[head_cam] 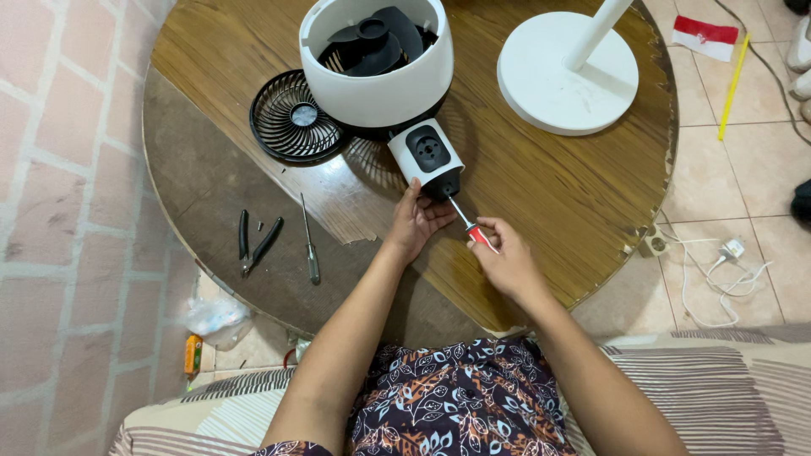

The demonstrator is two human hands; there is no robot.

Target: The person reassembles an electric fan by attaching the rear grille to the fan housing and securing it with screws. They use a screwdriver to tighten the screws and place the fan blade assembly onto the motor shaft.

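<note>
A white fan head (376, 72) with black blades lies on the round wooden table (541, 177). Its white motor neck (425, 156) with a black socket points toward me. My left hand (416, 221) rests against the neck's black lower end. My right hand (505, 257) grips a red-handled screwdriver (471, 226), whose metal tip goes into the bottom of the neck.
A black fan grille (291, 118) lies left of the fan head. The white round stand base (566, 72) with its pole sits at the back right. Black pliers (256, 241) and a second screwdriver (309, 241) lie on the left. Cables and a plug (718, 262) lie on the tiled floor.
</note>
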